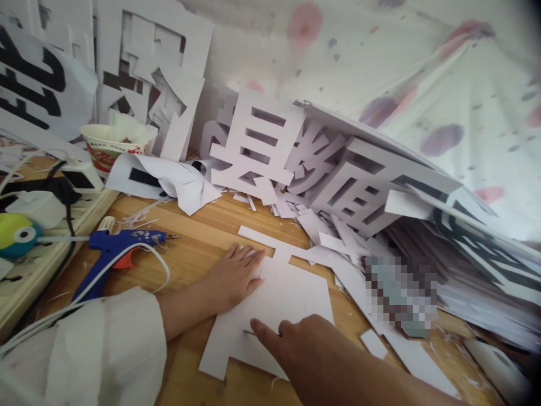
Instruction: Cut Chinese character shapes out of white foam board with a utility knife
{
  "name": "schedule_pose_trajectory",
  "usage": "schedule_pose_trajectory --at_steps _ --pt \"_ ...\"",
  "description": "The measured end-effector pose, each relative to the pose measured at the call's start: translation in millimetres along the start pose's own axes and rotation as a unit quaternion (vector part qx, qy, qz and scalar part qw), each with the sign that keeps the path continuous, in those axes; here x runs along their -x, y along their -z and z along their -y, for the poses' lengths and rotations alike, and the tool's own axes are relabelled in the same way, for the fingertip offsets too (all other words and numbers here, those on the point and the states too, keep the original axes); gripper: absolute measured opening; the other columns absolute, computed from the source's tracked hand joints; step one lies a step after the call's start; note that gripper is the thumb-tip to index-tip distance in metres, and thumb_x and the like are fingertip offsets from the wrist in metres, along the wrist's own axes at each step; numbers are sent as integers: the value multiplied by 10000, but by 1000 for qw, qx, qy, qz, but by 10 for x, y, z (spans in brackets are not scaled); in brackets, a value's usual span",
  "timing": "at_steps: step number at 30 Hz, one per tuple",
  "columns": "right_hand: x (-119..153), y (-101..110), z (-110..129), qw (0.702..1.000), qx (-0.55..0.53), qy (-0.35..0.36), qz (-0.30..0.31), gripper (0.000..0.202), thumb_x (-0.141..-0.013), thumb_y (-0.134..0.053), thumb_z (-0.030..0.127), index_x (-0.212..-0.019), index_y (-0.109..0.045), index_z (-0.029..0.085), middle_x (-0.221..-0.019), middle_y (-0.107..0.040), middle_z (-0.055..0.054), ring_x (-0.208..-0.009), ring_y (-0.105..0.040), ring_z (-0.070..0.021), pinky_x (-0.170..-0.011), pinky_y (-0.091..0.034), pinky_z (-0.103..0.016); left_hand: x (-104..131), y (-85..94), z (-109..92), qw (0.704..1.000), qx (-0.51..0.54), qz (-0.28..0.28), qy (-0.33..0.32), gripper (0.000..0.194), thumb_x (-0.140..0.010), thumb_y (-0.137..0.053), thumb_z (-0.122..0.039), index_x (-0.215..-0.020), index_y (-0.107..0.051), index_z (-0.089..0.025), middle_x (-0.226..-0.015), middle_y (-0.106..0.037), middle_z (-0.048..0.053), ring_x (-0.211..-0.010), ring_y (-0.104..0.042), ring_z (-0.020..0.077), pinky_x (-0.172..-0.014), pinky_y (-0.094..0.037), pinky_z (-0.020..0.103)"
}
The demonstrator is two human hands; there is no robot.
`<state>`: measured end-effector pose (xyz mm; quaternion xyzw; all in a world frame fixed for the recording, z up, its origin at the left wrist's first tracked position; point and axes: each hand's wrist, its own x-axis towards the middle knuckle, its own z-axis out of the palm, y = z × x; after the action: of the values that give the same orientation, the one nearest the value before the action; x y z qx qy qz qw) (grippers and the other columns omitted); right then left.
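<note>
A white cut-out board lies flat on the wooden table. My left hand rests on its upper left part, palm down with the fingers spread. Over the lower middle of the board is my right hand, its index finger stretched towards the left and the other fingers curled under. A thin dark blade or mark shows just left of that fingertip; the rest of whatever my right hand holds is hidden.
A blue glue gun with a white cord lies at left beside a power strip. A paper bowl stands behind. White cut-out characters lean at the back, with scraps around them. A pixelated patch covers something at right.
</note>
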<state>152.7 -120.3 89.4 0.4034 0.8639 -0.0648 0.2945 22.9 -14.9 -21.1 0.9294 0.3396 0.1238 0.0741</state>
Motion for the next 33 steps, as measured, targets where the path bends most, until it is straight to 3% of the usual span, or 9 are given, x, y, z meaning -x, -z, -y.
schedule_pose_trajectory --at_steps 8,15,23,29,33 --pt "-17 94 7 999 3 -5 41 783 -618 -505 26 -1367 -309 141 -818 -664 -44 -572 -611 -182 -360 -183 -294 3 -22 2 1000 13 -6 0 503 -915 -372 -365 -1337 -321 -97 -1357 -436 96 -1272 -331 258 -1053 -194 445" --pt "29 -216 -105 996 17 30 -86 626 -673 -549 136 -1278 -389 145 -728 -641 -22 -468 -556 -159 -370 -217 -301 0 -28 -12 1000 6 -7 3 499 -917 -375 -361 -1339 -322 -100 -1357 -439 92 -1273 -333 265 -1054 -195 450" --pt "160 -292 -226 993 -89 3 -77 763 -578 -449 -53 -1276 -370 244 -890 -649 -2 -617 -614 -132 -493 -352 -244 1 -55 -36 1000 1 -19 16 493 -928 -323 -378 -1344 -313 -113 -1346 -446 118 -1275 -336 252 -1056 -184 447" --pt "135 -377 -233 992 -90 4 -85 816 -572 -455 -37 -1321 -315 257 -924 -656 -2 -607 -629 -158 -485 -365 -261 -9 -22 -49 1000 -6 4 25 508 -919 -355 -374 -1343 -323 -97 -1356 -431 128 -1277 -332 260 -1059 -181 440" --pt "143 -357 -232 990 -115 6 -79 842 -567 -466 -26 -1337 -298 270 -955 -655 -6 -660 -637 -169 -520 -398 -265 -5 -32 -45 1000 -1 -11 22 496 -920 -357 -373 -1334 -337 -102 -1351 -439 121 -1275 -336 253 -1057 -188 431"
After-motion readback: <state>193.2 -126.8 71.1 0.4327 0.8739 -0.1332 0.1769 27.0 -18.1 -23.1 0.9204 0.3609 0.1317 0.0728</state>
